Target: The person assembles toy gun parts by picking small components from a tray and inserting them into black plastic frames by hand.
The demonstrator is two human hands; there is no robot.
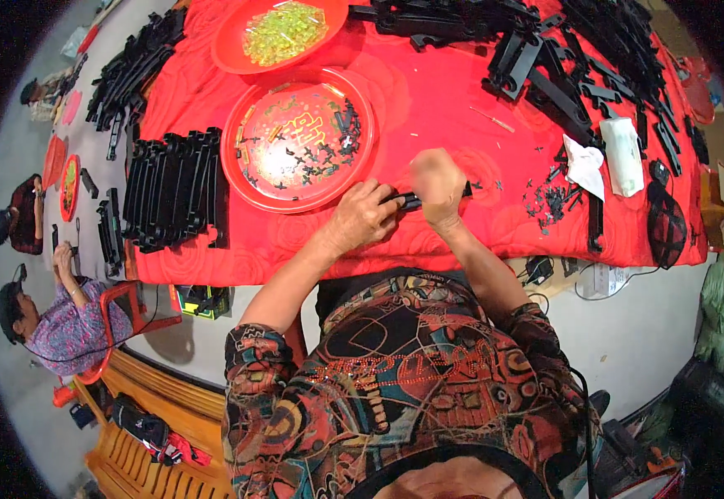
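Observation:
My left hand (368, 214) is closed on one end of a long black plastic strip (412, 201), low over the red cloth near the table's front edge. My right hand (439, 185) rests at the strip's other end, rounded like a fist. Its fingers are blurred, so what it holds is hard to make out. Dark plastic shows past its right side. Beyond my left hand stands a round red-rimmed tray (237, 179) with many small black cross-shaped pieces in it.
A red bowl (229, 50) holds small yellow-green pieces. Black plastic parts lie stacked at left (171, 191) and heaped at far right (545, 75). A screwdriver (492, 120), loose black bits (551, 200), white tissue (585, 165) and a white roll (622, 156) are on the cloth. Another person (71, 324) sits at left.

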